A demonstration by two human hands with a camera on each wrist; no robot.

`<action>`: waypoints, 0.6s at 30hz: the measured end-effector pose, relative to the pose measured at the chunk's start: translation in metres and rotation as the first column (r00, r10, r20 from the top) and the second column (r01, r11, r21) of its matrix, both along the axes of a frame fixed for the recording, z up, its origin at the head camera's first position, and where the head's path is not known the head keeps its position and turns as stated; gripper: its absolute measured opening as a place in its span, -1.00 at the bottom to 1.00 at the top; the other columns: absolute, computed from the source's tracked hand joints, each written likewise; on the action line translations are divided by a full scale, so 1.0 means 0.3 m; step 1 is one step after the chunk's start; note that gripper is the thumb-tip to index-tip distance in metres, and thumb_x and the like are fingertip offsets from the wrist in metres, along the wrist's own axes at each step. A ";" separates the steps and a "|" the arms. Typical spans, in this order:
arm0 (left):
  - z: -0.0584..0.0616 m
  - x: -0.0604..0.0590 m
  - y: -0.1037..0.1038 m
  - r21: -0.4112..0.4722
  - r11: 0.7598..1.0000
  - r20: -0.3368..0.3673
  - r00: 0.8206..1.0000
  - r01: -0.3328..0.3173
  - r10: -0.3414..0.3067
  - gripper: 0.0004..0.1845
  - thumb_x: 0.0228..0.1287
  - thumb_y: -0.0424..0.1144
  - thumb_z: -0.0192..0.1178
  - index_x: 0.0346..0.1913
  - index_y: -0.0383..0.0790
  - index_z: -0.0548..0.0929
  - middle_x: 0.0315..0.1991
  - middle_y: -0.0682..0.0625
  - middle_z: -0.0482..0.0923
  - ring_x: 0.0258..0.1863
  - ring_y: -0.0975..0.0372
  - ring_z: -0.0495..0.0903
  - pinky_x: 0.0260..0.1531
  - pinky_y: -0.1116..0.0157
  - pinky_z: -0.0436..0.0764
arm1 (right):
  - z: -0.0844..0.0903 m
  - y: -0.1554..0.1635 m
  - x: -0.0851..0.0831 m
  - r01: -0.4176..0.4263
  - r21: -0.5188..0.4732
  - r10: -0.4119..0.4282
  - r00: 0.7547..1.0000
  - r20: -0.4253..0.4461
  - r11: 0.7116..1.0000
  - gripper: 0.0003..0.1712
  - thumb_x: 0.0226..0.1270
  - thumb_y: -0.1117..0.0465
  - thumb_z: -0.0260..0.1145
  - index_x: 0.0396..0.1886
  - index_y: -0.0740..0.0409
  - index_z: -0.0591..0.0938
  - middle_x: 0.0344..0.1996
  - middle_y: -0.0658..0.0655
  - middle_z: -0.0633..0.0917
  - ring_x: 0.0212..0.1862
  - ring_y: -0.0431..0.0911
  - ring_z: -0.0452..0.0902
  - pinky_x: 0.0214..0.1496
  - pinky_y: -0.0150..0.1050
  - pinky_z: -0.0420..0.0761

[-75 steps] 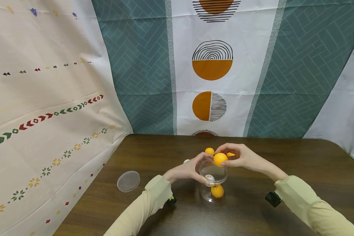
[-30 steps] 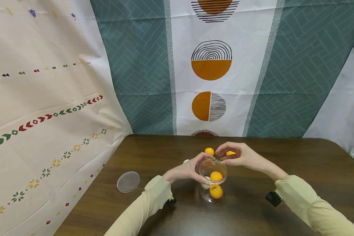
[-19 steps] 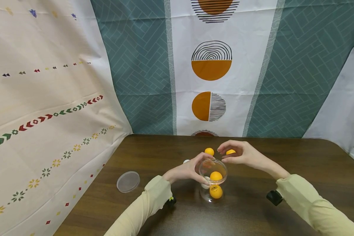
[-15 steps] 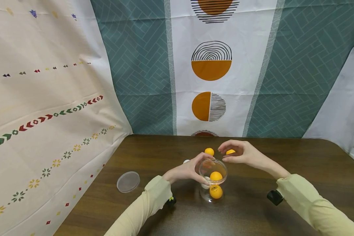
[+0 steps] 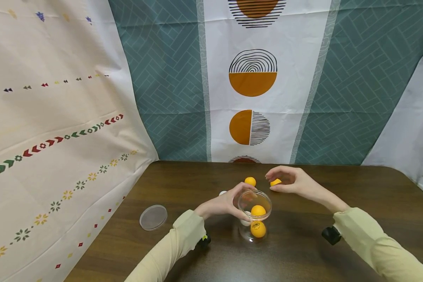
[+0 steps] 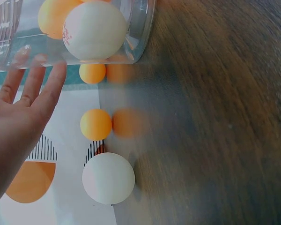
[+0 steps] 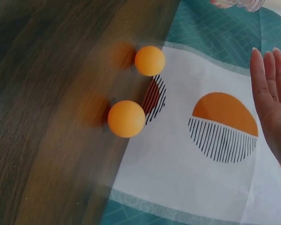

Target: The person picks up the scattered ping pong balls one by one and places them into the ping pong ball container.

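Note:
My left hand (image 5: pixel 227 203) holds a clear plastic jar (image 5: pixel 264 216) by the side of its upper part, fingers and thumb spread round it. The jar stands upright with its mouth uncovered. Inside lie a white ping-pong ball (image 6: pixel 96 31) and orange ping-pong balls, one lower (image 5: pixel 258 229) and one above it (image 5: pixel 258 210). My right hand (image 5: pixel 296 182) hovers right of and behind the jar, fingers loosely bent, holding nothing. Beyond its fingers sits a loose orange ping-pong ball (image 5: pixel 275 182), partly hidden in the head view.
Another orange ball (image 5: pixel 250 181) lies behind the jar. A white ball (image 6: pixel 108 178) rests near my left hand, mostly hidden in the head view. A clear round lid (image 5: pixel 153 217) lies flat on the wooden table (image 5: pixel 194 176) at the left. Patterned cloth hangs behind.
My right hand let go of an orange ball, which now lies in the jar. Since then the hand has drifted right and away from the mouth. The left hand keeps its hold.

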State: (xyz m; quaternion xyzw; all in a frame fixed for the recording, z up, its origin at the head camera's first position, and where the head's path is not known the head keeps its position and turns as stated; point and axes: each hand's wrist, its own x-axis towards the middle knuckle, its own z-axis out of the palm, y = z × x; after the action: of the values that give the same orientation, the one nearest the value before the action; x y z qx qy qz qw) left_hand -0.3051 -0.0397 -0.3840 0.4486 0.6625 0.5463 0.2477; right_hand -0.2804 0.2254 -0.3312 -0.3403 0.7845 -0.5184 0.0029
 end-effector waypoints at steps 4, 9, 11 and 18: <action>-0.002 0.001 0.000 0.015 1.000 0.005 1.000 0.002 -0.002 -0.23 -0.09 -0.47 0.32 0.19 -0.03 0.18 0.15 -0.03 0.29 0.14 0.18 0.27 0.03 0.17 0.35 | -0.006 0.017 -0.007 0.025 0.003 -0.025 1.000 0.015 1.000 -0.61 0.11 0.32 0.34 -0.03 0.25 0.51 -0.12 0.16 0.56 -0.09 0.01 0.47 -0.03 -0.17 0.46; -0.003 0.000 -0.001 0.013 1.000 0.002 1.000 0.003 -0.003 -0.23 -0.09 -0.46 0.32 0.19 -0.03 0.19 0.16 -0.04 0.29 0.14 0.18 0.27 0.03 0.16 0.35 | -0.009 0.031 -0.013 0.050 0.014 -0.050 0.999 0.003 0.999 -0.60 0.11 0.29 0.35 -0.02 0.22 0.52 -0.13 0.12 0.58 -0.08 -0.01 0.47 -0.04 -0.12 0.46; -0.004 -0.001 -0.001 0.012 1.000 -0.001 1.000 0.003 -0.003 -0.24 -0.08 -0.46 0.32 0.19 -0.03 0.19 0.16 -0.03 0.28 0.14 0.19 0.27 0.03 0.17 0.35 | -0.013 0.036 -0.016 0.063 0.023 -0.063 0.998 -0.009 0.998 -0.60 0.12 0.29 0.34 -0.01 0.21 0.52 -0.13 0.09 0.58 -0.08 -0.01 0.46 -0.08 -0.15 0.47; -0.002 0.000 0.001 0.018 1.000 0.004 1.000 0.009 -0.009 -0.23 -0.08 -0.47 0.32 0.19 -0.04 0.19 0.16 -0.03 0.27 0.14 0.19 0.27 0.04 0.17 0.34 | -0.032 0.057 -0.027 0.112 0.041 -0.111 0.993 -0.029 0.993 -0.60 0.14 0.26 0.33 0.01 0.16 0.51 -0.10 0.10 0.57 -0.06 -0.02 0.45 -0.06 -0.10 0.44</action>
State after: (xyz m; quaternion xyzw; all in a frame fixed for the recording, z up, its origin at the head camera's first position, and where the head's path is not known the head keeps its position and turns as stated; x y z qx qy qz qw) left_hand -0.3052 -0.0393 -0.3847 0.4528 0.6550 0.5521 0.2473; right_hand -0.2885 0.2426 -0.3408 -0.3026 0.8131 -0.4964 -0.0293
